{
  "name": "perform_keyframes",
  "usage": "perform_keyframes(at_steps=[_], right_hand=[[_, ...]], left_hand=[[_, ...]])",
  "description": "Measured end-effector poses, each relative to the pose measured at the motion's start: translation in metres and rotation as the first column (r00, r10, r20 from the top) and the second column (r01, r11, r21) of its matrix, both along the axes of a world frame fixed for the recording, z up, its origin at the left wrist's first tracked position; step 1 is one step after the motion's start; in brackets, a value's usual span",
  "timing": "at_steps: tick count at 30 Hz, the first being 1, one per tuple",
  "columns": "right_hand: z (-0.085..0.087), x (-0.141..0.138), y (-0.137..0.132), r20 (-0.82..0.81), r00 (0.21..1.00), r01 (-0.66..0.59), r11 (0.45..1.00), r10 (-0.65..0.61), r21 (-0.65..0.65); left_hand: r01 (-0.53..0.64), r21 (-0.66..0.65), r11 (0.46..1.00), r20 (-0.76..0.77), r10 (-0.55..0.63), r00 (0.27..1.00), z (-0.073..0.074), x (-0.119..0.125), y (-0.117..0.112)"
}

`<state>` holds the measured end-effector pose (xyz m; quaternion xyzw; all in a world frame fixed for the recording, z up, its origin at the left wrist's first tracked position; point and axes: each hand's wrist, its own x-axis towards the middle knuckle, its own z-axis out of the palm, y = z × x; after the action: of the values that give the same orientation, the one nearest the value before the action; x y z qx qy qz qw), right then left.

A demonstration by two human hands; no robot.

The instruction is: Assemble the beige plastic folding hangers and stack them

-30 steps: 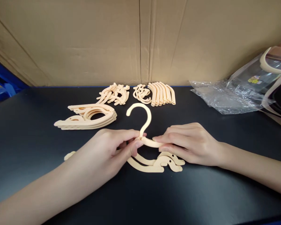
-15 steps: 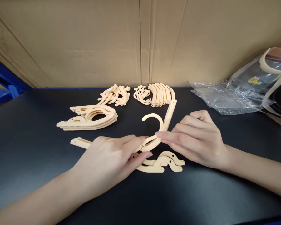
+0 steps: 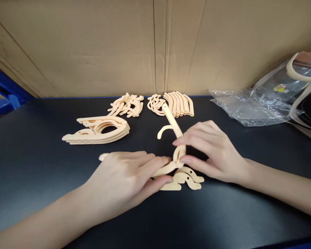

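Between my hands is a cream plastic folding hanger (image 3: 172, 119) with a curved hook. My left hand (image 3: 129, 180) pinches one of its arms, fingers on top and thumb below; that arm's far end pokes out left of the knuckles. With thumb and fingertips, my right hand (image 3: 212, 148) grips the hanger by its ring-shaped middle, the other arm slanting up and away. Just beneath lie flat, curved cream pieces (image 3: 189, 180) with small dark holes, partly covered by my left hand.
Folded cream hangers (image 3: 101, 138) are stacked at left. Behind them sit a pile of small cream parts (image 3: 126, 103), several hooks (image 3: 155, 103) and a row of curved arms (image 3: 180, 103). A clear plastic bag (image 3: 243, 107) and a transparent handbag (image 3: 277, 81) lie at right. Cardboard (image 3: 93, 48) stands behind.
The hanger's upper arm has swung from leaning right to leaning left, closer to the hook. My right hand has shifted slightly left, its thumb now lower on the ring-shaped middle.
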<state>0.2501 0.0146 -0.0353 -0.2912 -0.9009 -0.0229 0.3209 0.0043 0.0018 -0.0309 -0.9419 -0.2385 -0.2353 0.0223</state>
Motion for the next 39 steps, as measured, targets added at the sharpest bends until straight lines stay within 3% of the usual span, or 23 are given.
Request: perform_keyframes(at_steps=[2, 5, 8, 15, 24, 39], right_hand=[[-0.002, 0.002, 0.004, -0.099, 0.99, 0.09, 0.986, -0.105, -0.142], [-0.007, 0.005, 0.011, -0.243, 0.934, 0.157, 0.911, -0.263, -0.381], [-0.01, 0.007, 0.016, -0.298, 0.898, 0.16, 0.872, -0.323, -0.463], [-0.01, 0.008, 0.017, -0.129, 0.936, 0.254, 0.881, -0.329, -0.4], [-0.011, 0.008, 0.016, -0.108, 0.917, 0.335, 0.889, -0.384, -0.311], [-0.013, 0.007, 0.02, 0.043, 0.947, 0.32, 0.918, -0.319, -0.233]], left_hand=[[0.007, 0.021, 1.0, 0.007, -0.007, 1.0, 0.001, -0.001, 0.002], [-0.005, 0.059, 0.998, 0.007, 0.004, 1.0, 0.002, -0.004, 0.008], [-0.021, 0.057, 0.998, 0.004, 0.021, 1.0, 0.002, -0.008, 0.017], [-0.091, 0.038, 0.995, -0.071, 0.093, 0.993, 0.0, -0.007, 0.026], [-0.096, 0.018, 0.995, -0.079, 0.097, 0.992, -0.005, -0.009, 0.028], [-0.082, -0.132, 0.988, -0.023, 0.079, 0.997, -0.003, -0.007, 0.025]])
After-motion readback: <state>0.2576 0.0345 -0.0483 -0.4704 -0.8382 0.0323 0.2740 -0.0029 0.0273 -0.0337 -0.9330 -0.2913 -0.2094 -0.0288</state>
